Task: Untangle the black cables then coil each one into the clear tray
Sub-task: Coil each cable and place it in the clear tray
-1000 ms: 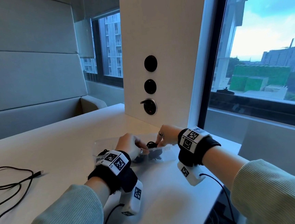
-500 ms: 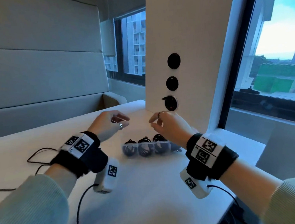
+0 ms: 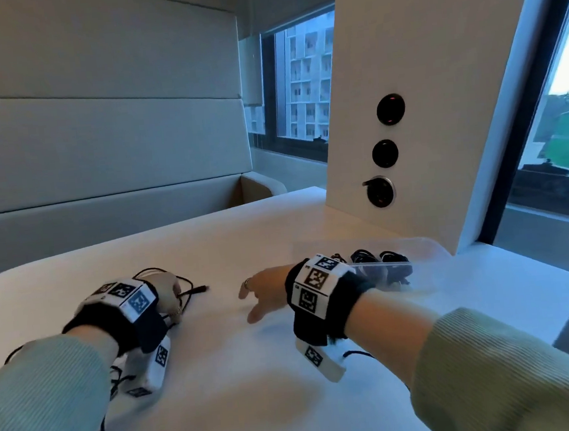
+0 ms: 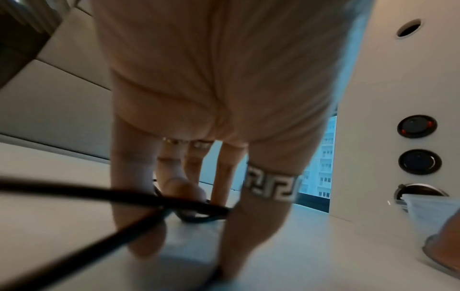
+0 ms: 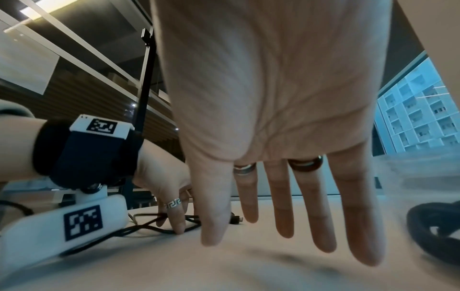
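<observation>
A loose black cable [image 3: 193, 289] lies on the white table [image 3: 221, 375] at the left, its plug end pointing right. My left hand [image 3: 177, 307] is down on it, and in the left wrist view the curled fingers [image 4: 184, 189] pinch the cable [image 4: 99, 194] against the tabletop. My right hand [image 3: 254, 297] hovers just right of the plug, palm down; its fingers [image 5: 283, 212] are straight, spread and hold nothing. The clear tray [image 3: 430, 249] stands behind my right wrist with coiled black cables [image 3: 366, 258] in it.
A white pillar [image 3: 401, 67] with three round black sockets rises just behind the tray. Windows lie beyond it, and a padded bench back lines the far left. The table's right edge runs close past the tray. Wrist-camera leads trail under both forearms.
Both hands left the tray and moved left across the table. My left hand came down on the loose cable and took hold of it; my right hand followed, open.
</observation>
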Demonstrator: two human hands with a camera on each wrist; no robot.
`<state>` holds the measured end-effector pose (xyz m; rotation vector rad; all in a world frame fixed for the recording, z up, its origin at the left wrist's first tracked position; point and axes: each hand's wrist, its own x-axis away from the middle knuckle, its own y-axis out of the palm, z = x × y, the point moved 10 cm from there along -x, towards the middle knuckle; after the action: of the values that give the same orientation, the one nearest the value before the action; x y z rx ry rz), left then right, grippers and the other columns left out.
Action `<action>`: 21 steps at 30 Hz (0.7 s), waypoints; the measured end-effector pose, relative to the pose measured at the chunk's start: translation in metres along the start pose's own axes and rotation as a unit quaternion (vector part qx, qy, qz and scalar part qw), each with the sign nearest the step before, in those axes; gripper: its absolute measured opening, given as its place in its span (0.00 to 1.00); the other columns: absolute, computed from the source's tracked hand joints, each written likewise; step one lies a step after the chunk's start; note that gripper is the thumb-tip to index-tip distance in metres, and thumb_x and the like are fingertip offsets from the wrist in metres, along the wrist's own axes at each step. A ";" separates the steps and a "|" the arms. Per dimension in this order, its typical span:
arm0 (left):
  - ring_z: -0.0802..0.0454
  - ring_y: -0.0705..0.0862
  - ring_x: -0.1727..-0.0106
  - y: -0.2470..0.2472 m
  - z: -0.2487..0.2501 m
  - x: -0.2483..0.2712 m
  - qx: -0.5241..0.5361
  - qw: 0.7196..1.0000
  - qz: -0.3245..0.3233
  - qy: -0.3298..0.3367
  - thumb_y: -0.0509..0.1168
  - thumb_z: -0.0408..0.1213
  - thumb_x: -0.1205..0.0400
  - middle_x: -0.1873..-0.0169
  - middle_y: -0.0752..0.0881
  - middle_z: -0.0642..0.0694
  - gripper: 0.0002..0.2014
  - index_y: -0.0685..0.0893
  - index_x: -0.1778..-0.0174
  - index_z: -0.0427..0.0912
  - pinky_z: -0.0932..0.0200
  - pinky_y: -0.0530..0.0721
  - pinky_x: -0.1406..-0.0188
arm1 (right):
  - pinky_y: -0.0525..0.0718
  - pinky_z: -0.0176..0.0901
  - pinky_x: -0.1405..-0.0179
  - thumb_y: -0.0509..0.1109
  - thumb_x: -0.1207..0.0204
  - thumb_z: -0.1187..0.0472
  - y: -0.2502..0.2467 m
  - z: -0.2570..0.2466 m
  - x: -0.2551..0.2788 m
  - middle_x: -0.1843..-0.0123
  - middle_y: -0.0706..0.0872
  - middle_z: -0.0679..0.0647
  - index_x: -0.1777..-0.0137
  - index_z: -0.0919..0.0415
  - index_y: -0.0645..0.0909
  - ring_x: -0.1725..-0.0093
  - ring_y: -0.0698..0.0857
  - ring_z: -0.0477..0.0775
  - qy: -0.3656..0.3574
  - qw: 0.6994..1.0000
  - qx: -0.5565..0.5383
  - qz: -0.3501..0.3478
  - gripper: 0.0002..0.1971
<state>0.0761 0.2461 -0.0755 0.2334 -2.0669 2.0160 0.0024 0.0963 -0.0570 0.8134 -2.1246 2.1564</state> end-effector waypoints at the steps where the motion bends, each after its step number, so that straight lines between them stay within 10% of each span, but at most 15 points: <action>1: 0.50 0.78 0.49 0.000 0.003 -0.001 -0.006 1.000 -0.004 0.008 0.74 0.39 0.28 0.38 0.83 0.45 0.18 0.84 0.43 0.44 0.61 0.79 0.51 | 0.70 0.46 0.33 0.65 0.20 0.50 0.002 -0.002 -0.001 0.22 0.69 0.55 0.21 0.58 0.61 0.25 0.70 0.56 0.002 1.000 -0.010 -0.007 0.30; 5: 0.49 0.77 0.58 0.004 0.026 0.003 0.085 0.994 -0.026 0.064 0.65 0.29 0.22 0.48 0.84 0.41 0.12 0.84 0.43 0.41 0.68 0.72 0.78 | 0.74 0.44 0.38 0.66 0.20 0.51 0.001 -0.002 0.000 0.22 0.68 0.55 0.19 0.57 0.57 0.31 0.76 0.59 0.001 0.996 -0.084 0.004 0.33; 10: 0.48 0.74 0.62 -0.022 0.055 0.019 0.344 0.927 0.021 0.146 0.63 0.26 0.19 0.65 0.80 0.47 0.07 0.81 0.48 0.36 0.63 0.69 0.73 | 0.85 0.49 0.47 0.69 0.22 0.59 0.000 0.015 0.003 0.25 0.71 0.59 0.20 0.57 0.56 0.38 0.82 0.63 -0.015 0.955 -0.295 0.024 0.34; 15: 0.58 0.73 0.68 -0.067 0.087 0.056 0.515 0.820 0.091 0.233 0.65 0.26 0.20 0.67 0.80 0.48 0.06 0.81 0.58 0.43 0.65 0.69 0.71 | 0.83 0.38 0.68 0.63 0.18 0.61 -0.028 0.027 0.037 0.50 0.83 0.56 0.38 0.63 0.71 0.62 0.85 0.54 -0.120 0.810 -0.555 0.147 0.11; 21: 0.58 0.77 0.63 -0.092 0.131 0.076 0.627 0.718 0.086 0.291 0.61 0.25 0.18 0.63 0.83 0.47 0.07 0.81 0.52 0.41 0.66 0.73 0.69 | 0.80 0.39 0.72 0.58 0.16 0.64 -0.071 0.062 0.078 0.64 0.82 0.52 0.55 0.59 0.75 0.69 0.82 0.53 -0.139 0.756 -0.537 0.347 0.06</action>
<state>0.0209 0.1163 0.0318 -0.3596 -0.1306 2.7442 -0.0179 0.0172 0.0339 0.1957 -3.4932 0.4367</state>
